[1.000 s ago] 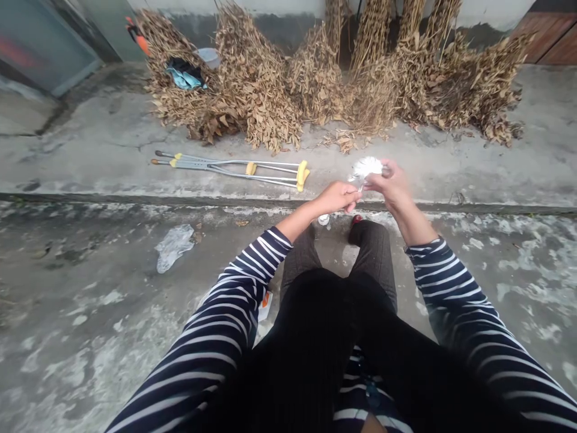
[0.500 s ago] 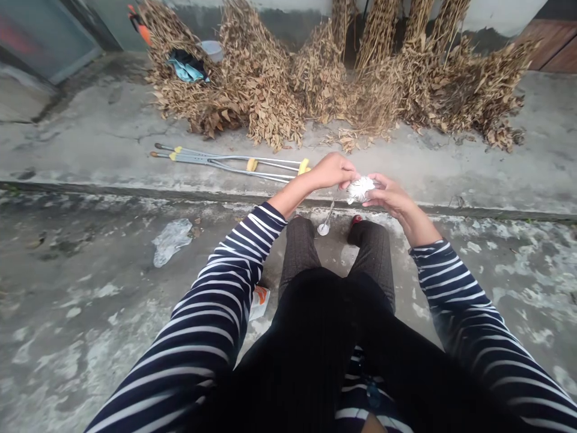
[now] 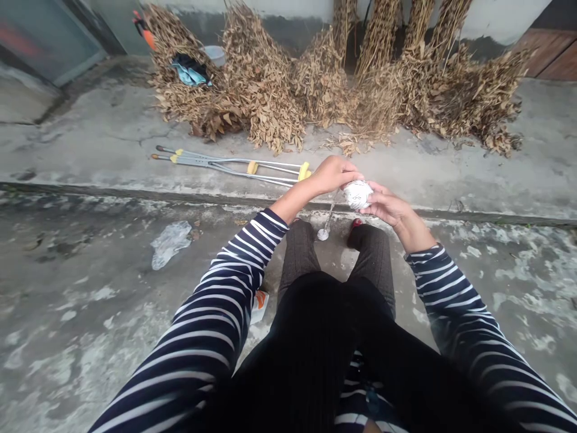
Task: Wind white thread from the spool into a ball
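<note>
MOVED: foil ball (image 3: 357,195) now rounder, hands closed in | WHERE: centre frame, between hands | HANDLING: light, crushable; cup it all round | FINGERS: left hand (image 3: 333,175) curled over it, right hand (image 3: 386,205) together beneath, both pressing gently | NEAR: thin stem (image 3: 330,211) hangs below

Ball (image 3: 357,195), twelve o'clock: white, grey-creased. My sleeves (image 3: 211,319): navy, white stripes (both alike). Crutches (image 3: 229,163), eleven o'clock: silver, yellow pads. Dried leaves (image 3: 265,90): tan.

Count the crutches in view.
2. The upper crutch and lower crutch lie side by side on the concrete ledge, below the dried leafy branches. More could be hidden among the branches.
</note>
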`<move>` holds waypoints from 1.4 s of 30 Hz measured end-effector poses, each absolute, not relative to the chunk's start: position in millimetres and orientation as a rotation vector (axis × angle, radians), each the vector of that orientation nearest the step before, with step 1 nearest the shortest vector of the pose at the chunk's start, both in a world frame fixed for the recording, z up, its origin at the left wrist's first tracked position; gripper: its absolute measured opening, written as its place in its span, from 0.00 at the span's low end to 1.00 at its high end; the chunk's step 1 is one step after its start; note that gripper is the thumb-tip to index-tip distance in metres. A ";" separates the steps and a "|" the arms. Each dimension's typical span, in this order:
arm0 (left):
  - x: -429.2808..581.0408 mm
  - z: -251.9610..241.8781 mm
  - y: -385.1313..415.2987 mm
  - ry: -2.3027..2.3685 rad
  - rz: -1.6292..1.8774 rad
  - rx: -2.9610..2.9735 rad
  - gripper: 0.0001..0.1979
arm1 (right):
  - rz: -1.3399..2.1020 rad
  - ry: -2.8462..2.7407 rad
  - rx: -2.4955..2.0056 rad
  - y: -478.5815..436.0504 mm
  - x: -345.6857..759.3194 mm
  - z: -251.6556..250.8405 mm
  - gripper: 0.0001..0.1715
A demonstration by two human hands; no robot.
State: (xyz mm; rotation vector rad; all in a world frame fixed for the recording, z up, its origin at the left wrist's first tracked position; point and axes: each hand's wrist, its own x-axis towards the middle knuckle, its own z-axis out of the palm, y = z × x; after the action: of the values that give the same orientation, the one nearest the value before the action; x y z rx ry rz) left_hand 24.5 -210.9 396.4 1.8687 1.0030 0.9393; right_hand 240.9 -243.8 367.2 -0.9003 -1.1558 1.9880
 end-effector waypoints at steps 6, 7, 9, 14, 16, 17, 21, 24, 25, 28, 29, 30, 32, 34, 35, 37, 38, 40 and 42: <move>21.8 364.7 -220.0 1.010 0.931 1.736 0.19 | 1.888 -1.071 -0.829 -252.2 236.0 380.3 0.26; 23.1 359.5 -224.7 1.016 0.928 1.703 0.19 | 1.849 -1.051 -0.849 -251.5 235.9 383.0 0.25; 27.2 351.4 -235.7 1.038 0.919 1.636 0.18 | 1.753 -1.008 -0.926 -247.6 235.7 387.2 0.22; 38.5 349.8 -260.6 1.022 0.771 1.553 0.13 | 1.396 -1.044 -1.090 -228.4 233.2 383.4 0.22; 39.8 357.2 -266.8 0.986 0.719 1.554 0.12 | 1.143 -1.158 -1.190 -220.2 234.2 376.6 0.25; 39.3 362.1 -268.7 0.969 0.705 1.557 0.12 | 0.997 -1.239 -1.252 -216.9 235.9 372.6 0.27; 30.6 381.2 -265.5 0.907 0.661 1.608 0.16 | 0.532 -1.622 -1.427 -216.0 246.8 355.9 0.31; 22.3 385.1 -251.9 0.895 0.681 1.623 0.16 | 0.647 -1.863 -1.402 -229.0 251.3 347.4 0.30; 20.5 384.1 -246.4 0.909 0.699 1.625 0.15 | 0.787 -1.908 -1.368 -234.8 251.4 346.5 0.29; 20.0 379.2 -231.6 0.939 0.741 1.663 0.13 | 1.346 -1.815 -1.216 -252.0 249.5 351.3 0.30; 21.3 377.9 -227.9 0.935 0.756 1.680 0.14 | 1.503 -1.717 -1.160 -256.8 248.6 355.1 0.30; 23.0 377.1 -224.9 0.929 0.778 1.696 0.14 | 1.618 -1.610 -1.108 -260.9 247.7 359.6 0.30; 26.7 375.9 -220.9 0.924 0.848 1.724 0.15 | 1.730 -1.419 -1.012 -266.8 245.8 370.0 0.30; 29.4 373.7 -219.4 0.938 0.917 1.740 0.16 | 1.736 -1.279 -0.929 -269.9 243.6 381.4 0.30; 30.0 371.7 -219.7 0.947 0.939 1.740 0.16 | 1.718 -1.231 -0.897 -270.2 242.4 387.2 0.30; 30.5 365.6 -223.1 0.961 0.945 1.712 0.17 | 1.653 -1.177 -0.861 -268.0 240.4 398.9 0.30; 30.6 361.9 -226.3 0.964 0.935 1.687 0.18 | 1.615 -1.166 -0.855 -264.9 239.7 404.3 0.29; 31.4 354.6 -235.4 0.967 0.893 1.624 0.17 | 1.535 -1.169 -0.866 -254.7 239.3 412.0 0.29; 33.6 350.1 -246.8 0.963 0.840 1.568 0.16 | 1.414 -1.212 -0.908 -239.7 239.7 412.3 0.31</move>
State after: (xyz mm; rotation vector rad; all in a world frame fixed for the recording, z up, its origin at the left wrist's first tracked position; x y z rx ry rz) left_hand 33.6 -246.8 350.1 1.5677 0.9634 0.8400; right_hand 239.7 -239.7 412.3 -0.9079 -1.2124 1.4144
